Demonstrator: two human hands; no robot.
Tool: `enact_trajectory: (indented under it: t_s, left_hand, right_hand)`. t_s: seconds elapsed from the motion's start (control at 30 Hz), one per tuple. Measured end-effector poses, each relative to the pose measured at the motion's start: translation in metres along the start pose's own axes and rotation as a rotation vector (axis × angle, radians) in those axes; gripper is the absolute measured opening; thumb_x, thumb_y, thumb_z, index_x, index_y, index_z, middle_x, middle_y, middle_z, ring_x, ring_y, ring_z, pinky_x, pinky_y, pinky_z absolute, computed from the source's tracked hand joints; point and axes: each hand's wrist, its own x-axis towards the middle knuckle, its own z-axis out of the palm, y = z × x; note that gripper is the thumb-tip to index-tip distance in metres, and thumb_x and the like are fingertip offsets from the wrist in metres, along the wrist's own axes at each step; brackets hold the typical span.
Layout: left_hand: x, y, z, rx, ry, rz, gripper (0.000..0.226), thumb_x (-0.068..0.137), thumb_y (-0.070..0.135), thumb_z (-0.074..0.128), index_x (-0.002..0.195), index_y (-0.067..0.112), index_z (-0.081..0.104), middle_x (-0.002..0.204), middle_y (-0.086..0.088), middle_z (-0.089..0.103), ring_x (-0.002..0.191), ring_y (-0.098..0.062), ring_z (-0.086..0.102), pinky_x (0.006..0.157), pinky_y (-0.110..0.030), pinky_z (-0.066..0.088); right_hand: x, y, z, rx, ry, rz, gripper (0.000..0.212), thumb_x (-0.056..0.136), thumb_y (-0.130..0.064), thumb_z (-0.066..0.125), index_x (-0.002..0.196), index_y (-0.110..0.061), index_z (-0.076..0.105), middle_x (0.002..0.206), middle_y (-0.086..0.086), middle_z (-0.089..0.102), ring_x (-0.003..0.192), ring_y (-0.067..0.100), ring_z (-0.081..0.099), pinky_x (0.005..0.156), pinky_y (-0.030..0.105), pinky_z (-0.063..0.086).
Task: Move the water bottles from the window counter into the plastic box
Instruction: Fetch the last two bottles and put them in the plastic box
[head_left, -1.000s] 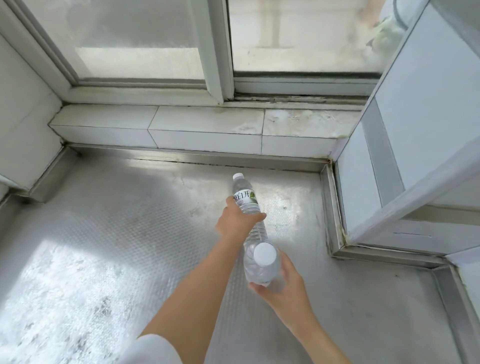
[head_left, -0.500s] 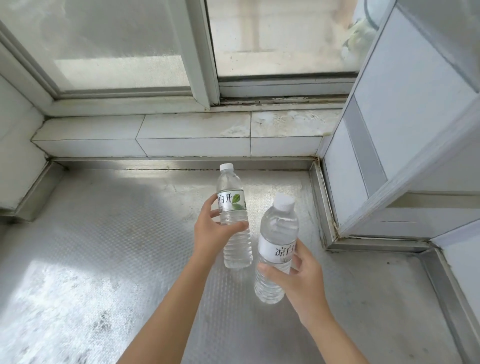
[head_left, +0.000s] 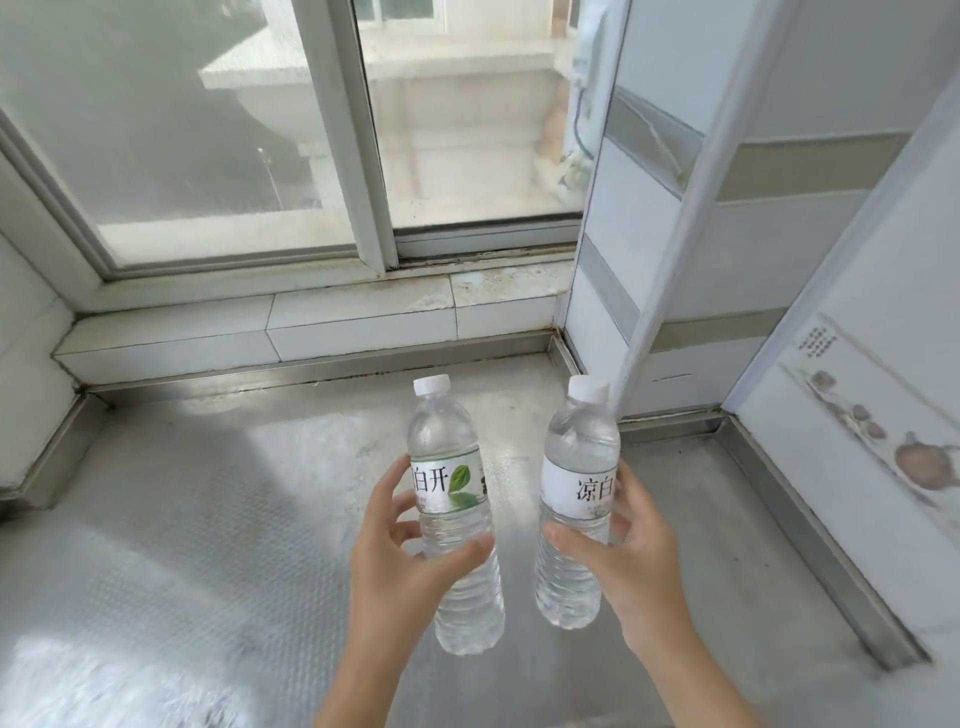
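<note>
Two clear water bottles with white caps are held upright above the metal window counter (head_left: 182, 519). My left hand (head_left: 400, 561) grips the left bottle (head_left: 447, 467) around its middle; its white label shows a green leaf. My right hand (head_left: 628, 561) grips the right bottle (head_left: 576, 467) at its white label with black characters. The bottles are apart, side by side, and both are lifted off the counter. The plastic box is not in view.
A tiled sill (head_left: 311, 327) and a sliding window (head_left: 337, 130) run along the back. A tiled wall corner (head_left: 649, 260) juts in at the right, with a metal kerb (head_left: 810, 545) at its foot. A tiled wall stands at the left.
Both hands have lifted the bottles up and toward me and spread them apart. The right bottle went from tilted to upright. The view has tipped up, showing more window.
</note>
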Motion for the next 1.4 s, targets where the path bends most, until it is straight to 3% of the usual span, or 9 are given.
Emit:
enact_trajectory:
  t_s: [0.2, 0.37, 0.5, 0.63, 0.77, 0.9, 1.0, 1.3, 1.4]
  left_hand:
    - [-0.057, 0.011, -0.016, -0.016, -0.197, 0.106, 0.1, 0.049, 0.014, 0.098, 0.121, 0.059, 0.045, 0.112, 0.015, 0.064, 0.084, 0.002, 0.064, 0.079, -0.036, 0.059]
    - [-0.104, 0.021, -0.012, -0.041, -0.389, 0.198, 0.1, 0.049, 0.01, 0.097, 0.12, 0.059, 0.046, 0.111, 0.015, 0.066, 0.086, -0.002, 0.066, 0.068, -0.024, 0.057]
    - [-0.138, 0.033, 0.007, -0.052, -0.584, 0.261, 0.1, 0.05, 0.011, 0.097, 0.125, 0.057, 0.048, 0.111, 0.018, 0.067, 0.086, -0.004, 0.068, 0.07, -0.025, 0.056]
    - [-0.182, 0.043, 0.036, -0.072, -0.751, 0.315, 0.098, 0.05, 0.013, 0.096, 0.115, 0.067, 0.048, 0.105, 0.028, 0.065, 0.085, -0.005, 0.068, 0.072, -0.027, 0.055]
    - [-0.238, 0.051, 0.064, -0.084, -0.898, 0.361, 0.098, 0.05, 0.015, 0.096, 0.123, 0.06, 0.048, 0.107, 0.016, 0.069, 0.085, -0.007, 0.069, 0.074, -0.028, 0.055]
    - [-0.308, 0.058, 0.092, -0.105, -1.03, 0.391, 0.099, 0.051, 0.013, 0.096, 0.127, 0.056, 0.049, 0.111, 0.011, 0.069, 0.086, -0.003, 0.068, 0.073, -0.021, 0.052]
    - [-0.373, 0.057, 0.109, -0.122, -1.11, 0.385, 0.098, 0.052, 0.012, 0.096, 0.124, 0.056, 0.047, 0.115, 0.013, 0.066, 0.088, 0.002, 0.066, 0.065, -0.011, 0.051]
    - [-0.56, 0.047, 0.138, -0.136, -1.382, 0.39, 0.101, 0.042, 0.013, 0.098, 0.112, 0.069, 0.052, 0.111, 0.01, 0.069, 0.084, -0.01, 0.07, 0.061, -0.019, 0.055]
    - [-0.616, 0.045, 0.145, -0.132, -1.494, 0.367, 0.101, 0.047, 0.003, 0.096, 0.114, 0.065, 0.052, 0.111, 0.011, 0.069, 0.084, -0.01, 0.07, 0.061, -0.019, 0.056]
  right_hand:
    - [-0.094, -0.013, -0.02, 0.02, 0.17, -0.03, 0.079, 0.056, -0.003, 0.089, 0.121, -0.036, 0.059, 0.11, -0.018, 0.069, 0.105, -0.004, 0.061, 0.092, 0.032, 0.049]
    - [-0.169, -0.019, -0.053, 0.021, 0.348, -0.064, 0.085, 0.049, -0.02, 0.088, 0.126, -0.037, 0.056, 0.118, -0.01, 0.067, 0.113, 0.009, 0.06, 0.091, 0.039, 0.051]
    - [-0.229, -0.027, -0.084, 0.033, 0.492, -0.1, 0.086, 0.05, -0.017, 0.085, 0.128, -0.038, 0.055, 0.116, -0.013, 0.068, 0.107, 0.005, 0.063, 0.078, 0.027, 0.056]
    - [-0.289, -0.029, -0.119, 0.031, 0.673, -0.117, 0.078, 0.05, -0.015, 0.084, 0.118, -0.046, 0.06, 0.111, -0.016, 0.069, 0.109, 0.01, 0.062, 0.092, 0.042, 0.051]
    - [-0.349, -0.027, -0.158, 0.054, 0.817, -0.119, 0.079, 0.053, -0.008, 0.087, 0.117, -0.046, 0.06, 0.107, -0.019, 0.069, 0.104, 0.006, 0.064, 0.085, 0.034, 0.053]
    - [-0.415, -0.023, -0.201, 0.088, 0.942, -0.112, 0.081, 0.052, -0.006, 0.09, 0.12, -0.039, 0.06, 0.111, -0.016, 0.069, 0.105, 0.011, 0.065, 0.089, 0.038, 0.052]
    - [-0.473, -0.019, -0.236, 0.089, 1.006, -0.123, 0.076, 0.058, 0.007, 0.085, 0.115, -0.038, 0.06, 0.106, -0.015, 0.071, 0.093, 0.004, 0.068, 0.078, 0.026, 0.055]
    - [-0.646, -0.009, -0.308, 0.082, 1.242, -0.116, 0.081, 0.052, -0.007, 0.09, 0.121, -0.035, 0.06, 0.111, -0.011, 0.07, 0.102, 0.006, 0.066, 0.084, 0.032, 0.052]
    - [-0.699, -0.002, -0.325, 0.103, 1.343, -0.091, 0.086, 0.046, -0.019, 0.089, 0.123, -0.038, 0.058, 0.116, -0.011, 0.068, 0.108, 0.01, 0.063, 0.092, 0.042, 0.053]
